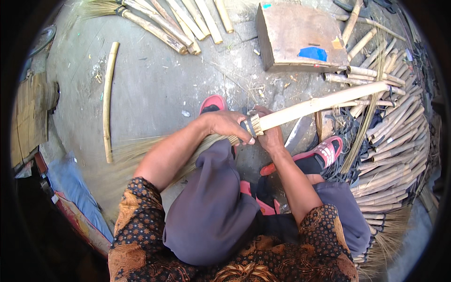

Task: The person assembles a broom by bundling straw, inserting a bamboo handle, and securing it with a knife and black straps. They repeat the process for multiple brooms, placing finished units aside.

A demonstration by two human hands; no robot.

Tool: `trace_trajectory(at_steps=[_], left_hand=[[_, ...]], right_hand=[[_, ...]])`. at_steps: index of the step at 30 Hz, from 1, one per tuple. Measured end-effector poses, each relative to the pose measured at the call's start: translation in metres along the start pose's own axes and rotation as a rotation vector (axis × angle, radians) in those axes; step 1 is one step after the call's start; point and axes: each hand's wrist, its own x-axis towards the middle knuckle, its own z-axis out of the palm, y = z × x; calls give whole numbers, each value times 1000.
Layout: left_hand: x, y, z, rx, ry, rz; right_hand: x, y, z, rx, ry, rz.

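A broom lies across my lap, its pale bamboo handle [324, 100] pointing up to the right. The straw bristles [136, 152] run behind my left forearm to the lower left. A dark strip [252, 126] wraps the joint where the trimmed straw stems meet the handle. My left hand [228, 124] is closed round the stems beside this strip. My right hand [271, 137] is closed at the underside of the joint; its fingers are partly hidden behind the handle. Below the handle a flat pale blade [297, 133] rests on the ground by a pink sandal [326, 151].
On the right lies a big pile of bamboo-handled brooms [394, 145] with dark strips [336, 123] near it. A wooden box [305, 40] stands ahead. More bamboo handles [171, 23] lie at the far left, and a single bamboo stick [109, 101] nearer.
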Motion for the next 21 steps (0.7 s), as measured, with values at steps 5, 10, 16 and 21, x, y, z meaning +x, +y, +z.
trace_trajectory(at_steps=[5,10,16,21], left_hand=[[26,-17,8,603,535,87],[36,-20,20,861,535,-174],[30,-10,24,800,532,-282],[23,-9,22,669,661,-170]], right_hand=[[5,-23,-60,80,-465,563],[44,-32,-28,-428,-212,228],[64,-20,-12,406,-380,483],[6,-30,-20,774,-233,724]])
